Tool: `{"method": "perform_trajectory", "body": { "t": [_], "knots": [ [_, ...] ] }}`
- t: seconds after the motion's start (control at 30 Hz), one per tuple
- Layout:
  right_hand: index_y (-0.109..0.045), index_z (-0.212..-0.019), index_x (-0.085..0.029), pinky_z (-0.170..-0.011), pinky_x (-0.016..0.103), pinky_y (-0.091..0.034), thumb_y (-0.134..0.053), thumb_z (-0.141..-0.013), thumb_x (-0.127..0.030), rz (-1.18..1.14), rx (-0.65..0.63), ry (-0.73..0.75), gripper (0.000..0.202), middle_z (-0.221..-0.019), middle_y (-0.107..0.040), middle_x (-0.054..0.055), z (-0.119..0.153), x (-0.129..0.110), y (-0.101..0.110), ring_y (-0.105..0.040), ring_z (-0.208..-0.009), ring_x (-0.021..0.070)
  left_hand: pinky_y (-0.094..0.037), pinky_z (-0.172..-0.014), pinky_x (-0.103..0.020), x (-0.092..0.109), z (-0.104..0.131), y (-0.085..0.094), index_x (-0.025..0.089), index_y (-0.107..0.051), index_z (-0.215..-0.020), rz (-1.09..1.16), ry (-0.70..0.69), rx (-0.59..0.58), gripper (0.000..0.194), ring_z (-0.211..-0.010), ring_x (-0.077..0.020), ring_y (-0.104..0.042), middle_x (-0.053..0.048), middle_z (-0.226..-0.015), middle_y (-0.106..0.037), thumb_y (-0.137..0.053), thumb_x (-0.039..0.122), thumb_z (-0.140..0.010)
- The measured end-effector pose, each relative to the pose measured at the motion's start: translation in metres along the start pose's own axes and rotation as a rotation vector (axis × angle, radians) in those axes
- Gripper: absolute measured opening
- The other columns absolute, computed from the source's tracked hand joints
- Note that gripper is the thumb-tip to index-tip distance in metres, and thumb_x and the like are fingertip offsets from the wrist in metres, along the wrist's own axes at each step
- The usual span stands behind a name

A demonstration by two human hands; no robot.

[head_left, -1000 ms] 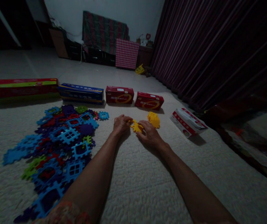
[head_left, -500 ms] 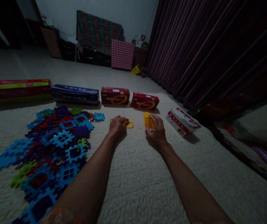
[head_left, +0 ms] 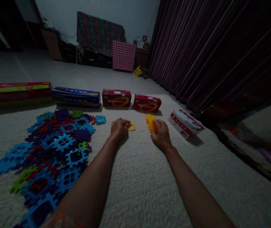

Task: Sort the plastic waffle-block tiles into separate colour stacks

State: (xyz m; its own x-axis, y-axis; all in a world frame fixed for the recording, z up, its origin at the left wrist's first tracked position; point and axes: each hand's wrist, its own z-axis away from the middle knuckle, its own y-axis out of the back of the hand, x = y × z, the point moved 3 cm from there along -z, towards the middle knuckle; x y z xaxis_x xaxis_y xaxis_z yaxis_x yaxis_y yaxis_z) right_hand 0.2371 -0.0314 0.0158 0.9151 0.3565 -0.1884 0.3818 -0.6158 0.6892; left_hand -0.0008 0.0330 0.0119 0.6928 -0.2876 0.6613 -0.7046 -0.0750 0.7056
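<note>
My left hand (head_left: 119,128) rests low over the quilted mat, its fingers closed on the edge of a yellow open-frame building piece (head_left: 132,127) with toothed sides. To its right, my right hand (head_left: 161,133) grips a set of yellow interlocking pieces (head_left: 150,122), whose toothed edges face away from the palm. The fingers hide part of that yellow set, so how its pieces are joined cannot be made out. On the left lies a heap of toothed plastic pieces (head_left: 63,141) in blue, purple, red and green.
Behind the hands stand two red boxes (head_left: 116,98), a blue box (head_left: 76,97) and a long red-and-green box (head_left: 16,95). A white-and-red carton (head_left: 185,123) sits at the right. A dark curtain (head_left: 197,47) hangs beyond it.
My right hand has shifted slightly right and turned, and the yellow set has turned so that more of its toothed side shows. The left hand and its yellow frame look nearly still.
</note>
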Motion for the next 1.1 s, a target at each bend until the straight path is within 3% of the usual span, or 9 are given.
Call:
{"method": "perform_trajectory", "body": {
  "t": [0.2, 0.37, 0.57, 0.73, 0.93, 1.1],
  "knots": [
    [-0.056, -0.128, -0.018, -0.106, 0.056, -0.045, -0.056, -0.065, -0.009, 0.001, -0.004, -0.018, 0.064, -0.13, -0.056, 0.017, -0.001, 0.0, 0.003, -0.053, -0.122, 0.0339, -0.047, -0.102, -0.038, 0.0, 0.0, 0.002, 0.028, -0.081, -0.106, 0.008, 0.004, 0.005, 0.032, -0.108, -0.0249, -0.068, -0.007, -0.108, -0.076, -0.062, 0.013, -0.084],
    [-0.057, -0.125, -0.018, -0.108, 0.054, -0.045, -0.054, -0.07, -0.008, -0.088, 0.062, 0.06, 0.056, -0.13, -0.057, 0.016, -0.006, -0.026, 0.011, -0.053, -0.124, 0.0321, -0.05, -0.101, -0.034, -0.002, 0.0, -0.002, 0.021, -0.078, -0.113, 0.23, -0.019, 0.018, 0.037, -0.108, -0.022, -0.068, -0.008, -0.116, -0.075, -0.063, 0.013, -0.08],
    [-0.056, -0.131, -0.019, -0.112, 0.054, -0.043, -0.057, -0.08, -0.012, -0.212, -0.109, 0.177, 0.052, -0.137, -0.059, 0.016, -0.009, -0.064, -0.007, -0.053, -0.13, 0.031, -0.057, -0.091, -0.033, -0.002, -0.001, -0.004, 0.018, -0.076, -0.11, 0.518, -0.058, 0.034, 0.044, -0.094, -0.0185, -0.068, -0.007, -0.106, -0.074, -0.06, 0.008, -0.07],
    [-0.055, -0.134, -0.016, -0.114, 0.057, -0.039, -0.058, -0.085, -0.017, -0.202, -0.169, 0.192, 0.05, -0.142, -0.056, 0.018, -0.012, -0.07, -0.021, -0.05, -0.133, 0.032, -0.058, -0.072, -0.029, 0.0, -0.002, -0.006, 0.016, -0.07, -0.12, 0.839, 0.007, -0.016, 0.052, -0.078, -0.0144, -0.066, -0.007, -0.103, -0.07, -0.06, 0.013, -0.069],
    [-0.061, -0.125, -0.014, -0.103, 0.048, -0.048, -0.053, -0.091, -0.016, -0.21, -0.111, 0.114, 0.035, -0.119, -0.066, 0.016, -0.017, -0.071, -0.018, -0.059, -0.113, 0.0291, -0.056, -0.07, -0.028, 0.005, 0.001, -0.004, 0.02, -0.066, -0.125, 1.019, 0.081, -0.092, 0.062, -0.078, -0.0134, -0.065, -0.008, -0.11, -0.067, -0.076, 0.018, -0.064],
    [-0.068, -0.107, -0.019, -0.09, 0.043, -0.049, -0.055, -0.091, -0.017, -0.093, -0.144, 0.034, 0.02, -0.101, -0.069, 0.011, -0.021, -0.074, -0.016, -0.061, -0.098, 0.0277, -0.057, -0.075, -0.032, 0.011, 0.005, -0.003, 0.019, -0.068, -0.121, 1.073, 0.095, -0.211, 0.062, -0.083, -0.0163, -0.067, -0.007, -0.106, -0.068, -0.081, 0.02, -0.06]
  ]
}}
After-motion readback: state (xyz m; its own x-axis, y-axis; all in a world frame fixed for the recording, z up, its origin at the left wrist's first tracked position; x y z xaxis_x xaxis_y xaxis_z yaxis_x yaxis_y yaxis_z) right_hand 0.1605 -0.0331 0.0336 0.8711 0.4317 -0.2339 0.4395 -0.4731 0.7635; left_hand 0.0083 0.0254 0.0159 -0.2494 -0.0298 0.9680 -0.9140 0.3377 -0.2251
